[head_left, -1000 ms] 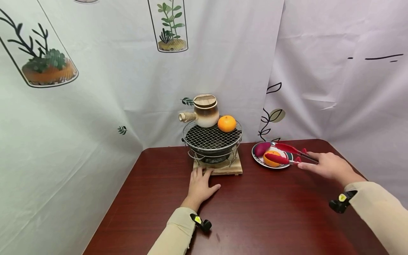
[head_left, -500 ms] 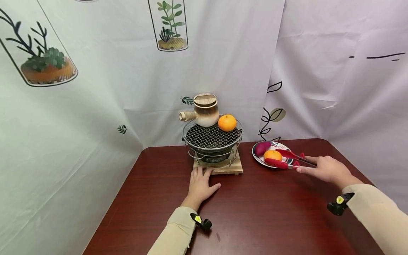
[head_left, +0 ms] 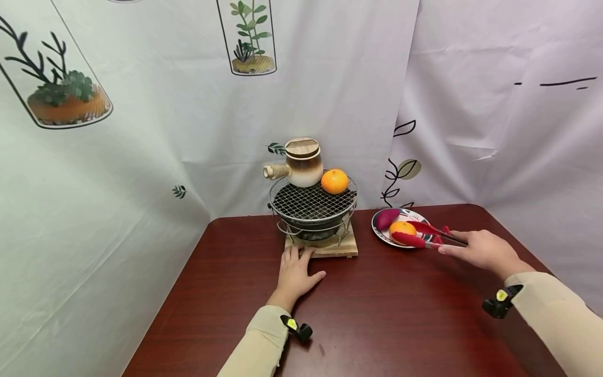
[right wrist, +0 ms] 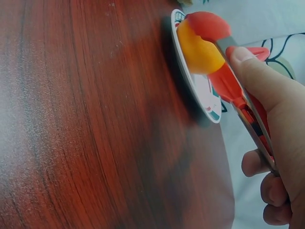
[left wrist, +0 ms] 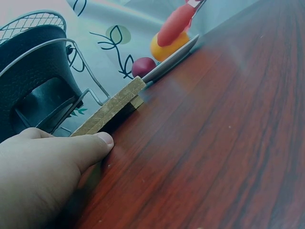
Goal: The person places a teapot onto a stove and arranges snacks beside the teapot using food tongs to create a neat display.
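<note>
My right hand [head_left: 487, 252] holds a pair of tongs [right wrist: 248, 109] with red tips and metal arms. The tips lie on either side of an orange [head_left: 401, 228], which rests on a white patterned plate [head_left: 414, 215]. Beside that orange on the plate is a smooth purple oval thing [head_left: 387, 217]. My left hand [head_left: 295, 275] lies palm down, its fingers spread and its fingertips at the front edge of a wooden board [head_left: 346, 249]. In the left wrist view, the thumb points along the table near the board.
On the board stands a round black grill [head_left: 313, 225] with a wire rack [head_left: 311, 201]. A lidded clay pot [head_left: 306, 170] with a side handle and another orange [head_left: 334, 181] sit on the rack. Printed cloth [head_left: 330, 94] hangs behind the dark red table [head_left: 367, 314].
The tongs have come down and slightly toward me, and their tips are closer around the orange on the plate. My left hand has stayed in place at the board.
</note>
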A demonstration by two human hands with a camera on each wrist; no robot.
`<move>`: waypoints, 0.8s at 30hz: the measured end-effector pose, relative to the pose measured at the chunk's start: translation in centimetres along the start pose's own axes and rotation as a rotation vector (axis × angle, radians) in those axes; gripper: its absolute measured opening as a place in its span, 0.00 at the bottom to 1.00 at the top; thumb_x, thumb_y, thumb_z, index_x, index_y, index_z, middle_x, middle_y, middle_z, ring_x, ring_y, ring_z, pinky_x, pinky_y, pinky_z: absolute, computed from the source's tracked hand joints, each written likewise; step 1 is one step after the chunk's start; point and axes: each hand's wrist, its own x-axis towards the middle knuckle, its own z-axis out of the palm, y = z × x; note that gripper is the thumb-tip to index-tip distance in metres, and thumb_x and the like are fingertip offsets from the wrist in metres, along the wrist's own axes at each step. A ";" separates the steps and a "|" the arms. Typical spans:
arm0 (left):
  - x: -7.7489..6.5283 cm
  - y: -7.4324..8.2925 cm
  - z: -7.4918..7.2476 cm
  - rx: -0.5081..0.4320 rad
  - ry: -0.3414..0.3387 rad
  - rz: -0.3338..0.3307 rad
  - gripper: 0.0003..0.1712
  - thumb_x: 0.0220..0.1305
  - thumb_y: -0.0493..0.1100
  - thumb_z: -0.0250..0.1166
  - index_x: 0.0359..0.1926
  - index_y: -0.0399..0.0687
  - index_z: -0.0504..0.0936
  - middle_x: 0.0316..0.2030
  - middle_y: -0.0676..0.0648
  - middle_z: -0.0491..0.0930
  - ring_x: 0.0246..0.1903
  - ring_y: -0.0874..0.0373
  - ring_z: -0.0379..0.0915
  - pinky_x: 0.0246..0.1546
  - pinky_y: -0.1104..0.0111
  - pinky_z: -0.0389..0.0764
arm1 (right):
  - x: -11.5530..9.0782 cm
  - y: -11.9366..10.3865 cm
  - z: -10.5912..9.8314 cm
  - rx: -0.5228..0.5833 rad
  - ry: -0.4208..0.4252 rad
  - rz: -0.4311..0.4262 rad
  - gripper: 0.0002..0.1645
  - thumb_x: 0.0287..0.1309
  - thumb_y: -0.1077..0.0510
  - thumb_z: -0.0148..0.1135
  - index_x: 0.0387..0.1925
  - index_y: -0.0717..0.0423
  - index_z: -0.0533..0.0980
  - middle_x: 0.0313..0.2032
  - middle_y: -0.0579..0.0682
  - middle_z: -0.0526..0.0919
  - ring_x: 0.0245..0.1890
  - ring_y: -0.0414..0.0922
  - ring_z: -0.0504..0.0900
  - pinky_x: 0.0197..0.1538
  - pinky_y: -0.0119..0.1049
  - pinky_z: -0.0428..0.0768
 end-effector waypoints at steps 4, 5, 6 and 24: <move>0.0 0.0 0.0 -0.003 0.007 0.003 0.39 0.54 0.66 0.71 0.63 0.56 0.75 0.61 0.40 0.66 0.62 0.41 0.59 0.67 0.48 0.59 | -0.2 -0.1 -0.4 -0.009 0.000 0.011 0.61 0.54 0.18 0.53 0.68 0.64 0.70 0.50 0.73 0.80 0.43 0.62 0.81 0.35 0.57 0.79; 0.0 0.0 0.0 -0.003 0.009 0.003 0.39 0.54 0.66 0.71 0.63 0.56 0.75 0.61 0.40 0.66 0.62 0.41 0.59 0.67 0.48 0.59 | -0.2 -0.1 -0.5 -0.010 0.002 0.013 0.61 0.54 0.18 0.53 0.68 0.64 0.70 0.50 0.74 0.80 0.44 0.63 0.80 0.36 0.58 0.79; 0.0 -0.1 0.1 -0.003 0.012 0.004 0.39 0.54 0.66 0.71 0.63 0.56 0.75 0.61 0.40 0.66 0.62 0.41 0.59 0.67 0.48 0.59 | -0.2 -0.1 -0.6 -0.011 0.003 0.015 0.61 0.54 0.18 0.53 0.68 0.65 0.70 0.51 0.74 0.79 0.44 0.63 0.80 0.36 0.59 0.79; 0.0 -0.1 0.1 -0.003 0.007 0.007 0.40 0.54 0.66 0.72 0.64 0.56 0.76 0.60 0.40 0.67 0.62 0.42 0.59 0.67 0.48 0.59 | 0.4 -0.9 -4.4 -0.001 0.068 -0.017 0.58 0.57 0.19 0.54 0.70 0.60 0.69 0.55 0.74 0.77 0.50 0.69 0.78 0.42 0.63 0.76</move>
